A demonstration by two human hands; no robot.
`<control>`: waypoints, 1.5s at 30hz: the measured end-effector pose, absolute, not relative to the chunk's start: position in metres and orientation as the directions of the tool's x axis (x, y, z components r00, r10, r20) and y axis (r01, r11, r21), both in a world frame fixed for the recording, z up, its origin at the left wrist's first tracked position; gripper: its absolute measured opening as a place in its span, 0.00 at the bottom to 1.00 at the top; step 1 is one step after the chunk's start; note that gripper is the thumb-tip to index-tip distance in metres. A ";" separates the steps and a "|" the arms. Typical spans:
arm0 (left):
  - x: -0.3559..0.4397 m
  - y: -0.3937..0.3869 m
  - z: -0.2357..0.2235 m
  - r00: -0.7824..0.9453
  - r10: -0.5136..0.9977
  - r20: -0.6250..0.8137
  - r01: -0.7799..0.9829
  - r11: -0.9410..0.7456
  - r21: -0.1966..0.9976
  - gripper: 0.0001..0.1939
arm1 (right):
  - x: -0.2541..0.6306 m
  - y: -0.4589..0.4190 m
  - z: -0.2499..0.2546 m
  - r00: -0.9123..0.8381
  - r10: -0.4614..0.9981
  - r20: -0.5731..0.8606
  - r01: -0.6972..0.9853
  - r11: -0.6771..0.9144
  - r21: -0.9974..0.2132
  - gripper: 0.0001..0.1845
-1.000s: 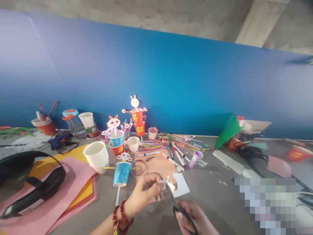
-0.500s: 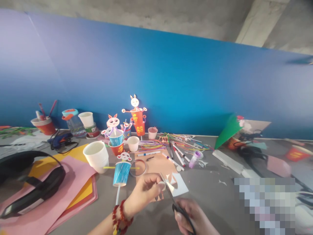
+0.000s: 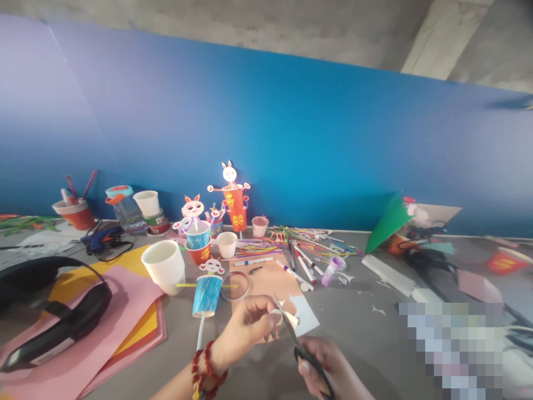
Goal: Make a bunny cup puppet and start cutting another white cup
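Observation:
My left hand (image 3: 245, 328), with a red bead bracelet at the wrist, pinches a small white paper cut-out (image 3: 287, 318) above the grey table. My right hand (image 3: 328, 369) is closed round the black handles of a pair of scissors (image 3: 297, 341). The scissor blades reach up into the white cut-out. Just behind the hands lie a white paper sheet (image 3: 307, 314) and a tan paper sheet (image 3: 272, 280). A blue paper cup on a stick with a bunny face (image 3: 207, 294) lies just left of my left hand.
White paper cups (image 3: 165, 266), bunny cup figures (image 3: 233, 200), marker pens (image 3: 302, 265) and straws crowd the table's middle. Pink and yellow paper sheets (image 3: 125, 316) and a black headset (image 3: 54, 316) lie at left. A green paper cone (image 3: 387, 222) stands at right.
The white cut-out has turned a little between my fingers and the scissors have shifted slightly up and left. Everything else on the table stays put.

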State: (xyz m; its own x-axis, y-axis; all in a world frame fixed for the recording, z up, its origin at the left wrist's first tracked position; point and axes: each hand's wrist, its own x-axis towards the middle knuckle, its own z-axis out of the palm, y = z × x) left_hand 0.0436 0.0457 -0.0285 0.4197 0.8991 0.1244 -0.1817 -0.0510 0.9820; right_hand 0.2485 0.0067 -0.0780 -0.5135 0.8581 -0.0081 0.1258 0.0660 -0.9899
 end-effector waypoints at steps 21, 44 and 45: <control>0.045 0.045 -0.017 0.404 0.907 0.119 -0.191 -0.043 0.981 0.23 | 0.248 0.008 -0.076 -0.504 0.863 -0.027 0.172 0.070 -0.983 0.37; 0.042 0.061 -0.033 0.126 0.992 -0.007 -0.117 0.022 0.993 0.17 | 0.249 0.020 -0.101 -0.479 0.827 -0.295 0.302 -0.161 -0.940 0.27; 0.044 0.061 -0.035 0.116 0.993 0.001 -0.120 0.013 0.993 0.17 | 0.250 0.018 -0.100 -0.442 0.852 -0.279 0.305 -0.150 -0.940 0.24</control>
State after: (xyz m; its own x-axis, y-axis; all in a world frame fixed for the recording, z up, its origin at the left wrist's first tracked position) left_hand 0.0436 0.0612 -0.0352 0.1161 0.9932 0.0015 -0.1203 0.0126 0.9927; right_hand 0.2504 0.0178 -0.0996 -0.4420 0.8525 -0.2792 0.3051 -0.1498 -0.9405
